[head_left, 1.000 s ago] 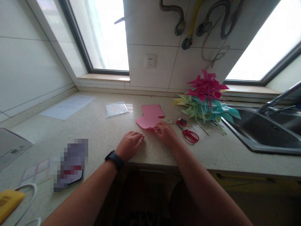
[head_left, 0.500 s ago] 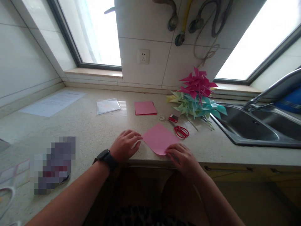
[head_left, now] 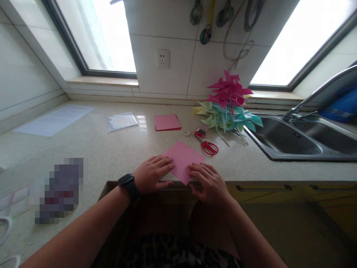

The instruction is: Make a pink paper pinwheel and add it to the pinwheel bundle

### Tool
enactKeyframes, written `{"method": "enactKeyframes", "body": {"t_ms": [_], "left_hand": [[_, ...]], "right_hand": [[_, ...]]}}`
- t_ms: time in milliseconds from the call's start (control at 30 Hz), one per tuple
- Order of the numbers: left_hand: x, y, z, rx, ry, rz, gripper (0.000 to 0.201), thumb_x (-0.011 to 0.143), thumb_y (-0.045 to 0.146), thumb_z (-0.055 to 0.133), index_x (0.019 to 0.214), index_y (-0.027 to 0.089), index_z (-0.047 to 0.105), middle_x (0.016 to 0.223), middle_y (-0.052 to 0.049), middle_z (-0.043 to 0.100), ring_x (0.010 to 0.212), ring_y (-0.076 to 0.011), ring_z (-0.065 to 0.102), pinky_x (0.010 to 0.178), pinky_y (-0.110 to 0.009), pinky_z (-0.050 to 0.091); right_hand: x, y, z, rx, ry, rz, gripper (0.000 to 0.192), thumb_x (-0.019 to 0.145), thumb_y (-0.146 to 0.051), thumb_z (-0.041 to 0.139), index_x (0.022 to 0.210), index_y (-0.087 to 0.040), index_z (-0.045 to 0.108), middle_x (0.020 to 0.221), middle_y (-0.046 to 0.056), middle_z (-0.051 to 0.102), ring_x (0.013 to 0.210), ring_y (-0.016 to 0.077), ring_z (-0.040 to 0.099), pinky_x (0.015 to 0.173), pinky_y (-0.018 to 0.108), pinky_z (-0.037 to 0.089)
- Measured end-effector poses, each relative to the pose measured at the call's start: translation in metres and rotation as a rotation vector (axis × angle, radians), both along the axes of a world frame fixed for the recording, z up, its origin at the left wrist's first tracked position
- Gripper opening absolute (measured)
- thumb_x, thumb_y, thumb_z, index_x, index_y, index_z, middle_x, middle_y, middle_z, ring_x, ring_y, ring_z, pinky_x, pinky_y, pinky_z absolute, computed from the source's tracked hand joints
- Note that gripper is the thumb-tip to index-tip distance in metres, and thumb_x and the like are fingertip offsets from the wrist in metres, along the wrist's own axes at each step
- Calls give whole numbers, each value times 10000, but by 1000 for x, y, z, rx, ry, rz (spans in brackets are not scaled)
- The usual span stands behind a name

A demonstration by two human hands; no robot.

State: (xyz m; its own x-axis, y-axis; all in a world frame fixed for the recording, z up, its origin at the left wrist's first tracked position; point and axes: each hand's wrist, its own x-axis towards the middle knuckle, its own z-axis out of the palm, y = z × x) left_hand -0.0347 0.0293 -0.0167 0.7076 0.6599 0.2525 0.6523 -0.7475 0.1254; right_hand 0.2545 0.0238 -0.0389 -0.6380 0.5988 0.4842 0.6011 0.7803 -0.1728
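A square sheet of pink paper (head_left: 184, 156) lies corner-on at the counter's front edge, its near corner reaching that edge. My left hand (head_left: 153, 173), with a dark watch at the wrist, rests fingers outstretched on the sheet's left side. On the right side, my right hand (head_left: 208, 181) lays its spread fingers on the paper near the lower edge. Just beyond the sheet are red-handled scissors (head_left: 209, 147), a small red and black box (head_left: 200, 133) and a little roll of tape (head_left: 186, 133). Farther back sits a stack of pink and red paper squares (head_left: 167, 122).
Paper pinwheels (head_left: 230, 102) in magenta, teal and pale yellow are piled at the back right, beside a steel double sink (head_left: 281, 137). A clear packet (head_left: 122, 121) and a printed sheet (head_left: 55, 119) lie at the back left. A blurred-out object (head_left: 60, 191) is on the left.
Both hands have moved onto the pink sheet and flattened. The right fingers no longer pinch its lower edge, and the curled near corner now lies flatter. The view has tilted slightly downward.
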Motion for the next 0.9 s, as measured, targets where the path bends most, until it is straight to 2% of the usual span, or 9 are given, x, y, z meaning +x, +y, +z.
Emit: {"method": "enactKeyframes", "body": {"t_ms": [167,267,533,667,767,900], "left_hand": [[1,-2,1,25,-2,-6,487,943,521,543,1295,187,587,1350,-122,611,1231,-300,557,1031,-469,429],[1,-4,2,39,-2,-23,440,954,504,533,1248,185,604,1290,-110,641,1156,-288,588,979,-461,448],[1,-10,-1,32,-20,-58,368,946,435,559,1199,180,637,1197,-123,677,1056,-291,611,907,-465,453],[5,-17,0,-44,-89,-53,260,923,308,577,1141,203,673,1152,-110,698,1015,-263,621,909,-435,453],[10,-25,9,-144,-196,-9,190,924,257,560,1031,209,709,1029,-95,721,937,-228,628,875,-393,468],[15,-43,27,-370,-397,114,186,933,305,578,901,176,709,805,-45,699,712,-155,612,672,-275,481]], "right_hand": [[-2,1,-1,6,-44,-58,570,833,-292,646,1380,-212,509,1441,75,571,1355,268,499,1168,490,310],[-3,2,-1,-26,-49,-51,624,810,-295,674,1402,-210,496,1444,78,570,1347,275,508,1160,490,313],[1,0,-4,-30,44,22,431,867,-282,667,1291,-233,608,1355,78,645,1266,271,579,1057,450,410],[5,0,-2,-67,132,63,293,898,-235,629,1189,-252,666,1241,61,714,1184,252,634,994,431,449],[7,-3,3,-126,218,79,205,914,-217,593,1089,-244,696,1073,52,765,1038,222,690,942,405,481],[10,-17,13,-242,372,-2,156,962,-269,547,976,-213,692,847,39,749,758,173,688,721,307,527]]}}
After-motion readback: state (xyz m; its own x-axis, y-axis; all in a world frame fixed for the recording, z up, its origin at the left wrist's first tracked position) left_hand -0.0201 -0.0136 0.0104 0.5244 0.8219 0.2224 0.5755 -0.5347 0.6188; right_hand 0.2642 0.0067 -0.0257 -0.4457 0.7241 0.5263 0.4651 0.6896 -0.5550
